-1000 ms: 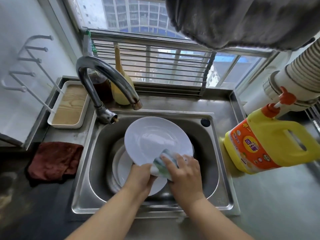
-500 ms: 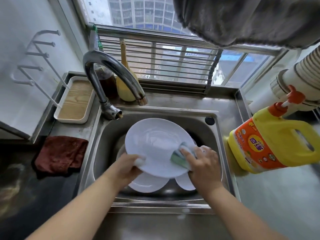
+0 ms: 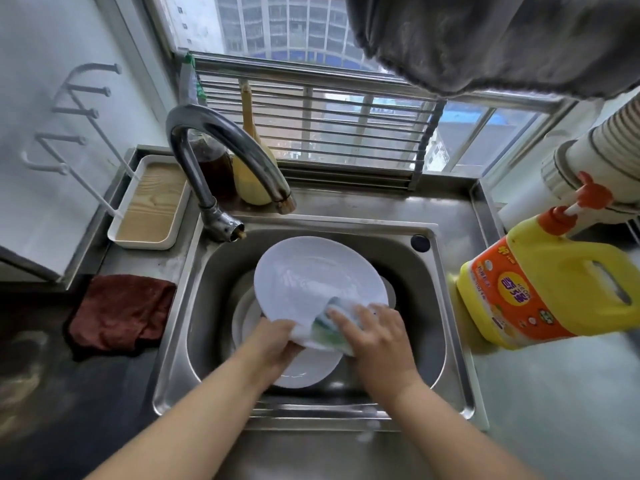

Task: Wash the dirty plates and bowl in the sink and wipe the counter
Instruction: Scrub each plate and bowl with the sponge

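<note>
The left hand (image 3: pixel 277 337) grips the near rim of a white plate (image 3: pixel 318 282), holding it tilted up over the sink (image 3: pixel 446 327), while the right hand (image 3: pixel 375 337) has its fingers curled over a soapy sponge (image 3: pixel 334 329) and presses it to the plate's lower edge, just beside the left hand's thumb. Under both hands more white dishes (image 3: pixel 304 368) lie stacked in the basin; whether the bowl is among them I cannot tell. Beyond the hands, the faucet (image 3: pixel 225 147) arches over the sink with no water showing. To do this scrub well, I would judge the left hand should hold the rim firmly and turn the plate bit by bit, so the sponge covers the whole face and rim in overlapping circles rather than working one patch. A soapy plate is slippery, so keeping it low above the stack would soften any slip. Outward of the right hand stands the yellow detergent jug (image 3: pixel 550 289); outward of the left, a dark red cloth (image 3: pixel 121 311) lies on the tabletop (image 3: pixel 554 410), likely meant for wiping later.
</note>
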